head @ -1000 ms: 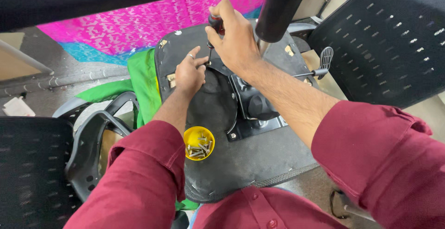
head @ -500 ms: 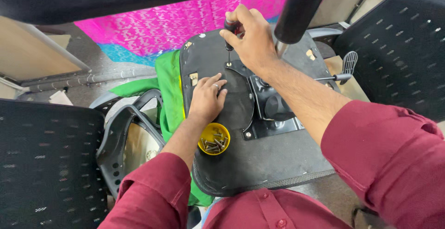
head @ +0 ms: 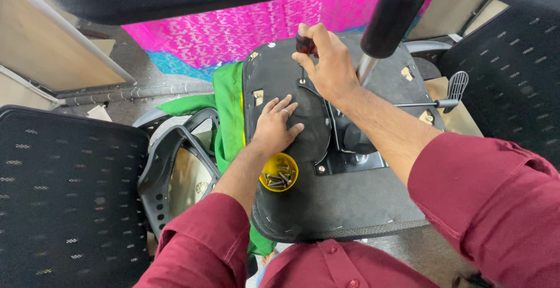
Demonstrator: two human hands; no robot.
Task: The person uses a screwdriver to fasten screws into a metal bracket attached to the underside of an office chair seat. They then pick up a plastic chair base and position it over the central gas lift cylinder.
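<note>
1. An upturned office chair seat [head: 344,206] lies black underside up in front of the person, near the middle of the head view.
2. The right hand [head: 328,60] is closed around the dark handle of a screwdriver [head: 304,44], held upright at the far edge of the seat underside; the tip is hidden by the hand.
3. The left hand [head: 275,126] lies flat, fingers spread, on a black plate [head: 312,130] of the seat, holding nothing.
4. A small yellow cup [head: 279,173] holding loose screws [head: 276,178] sits on the seat underside, just beside the left wrist.
5. A metal mechanism [head: 350,148] is fixed to the seat to the right of the left hand, under the right forearm.
6. A black cylinder [head: 396,14] rises from the mechanism towards the camera, just right of the right hand.
7. A lever with a black paddle end [head: 456,86] sticks out to the right of the mechanism.
8. A green cloth [head: 228,107] lies under the left edge of the seat, over a pink patterned cloth [head: 233,28] on the floor.
9. A grey plastic armrest frame [head: 169,165] lies left of the seat, beside a black mesh chair back [head: 64,200].
</note>
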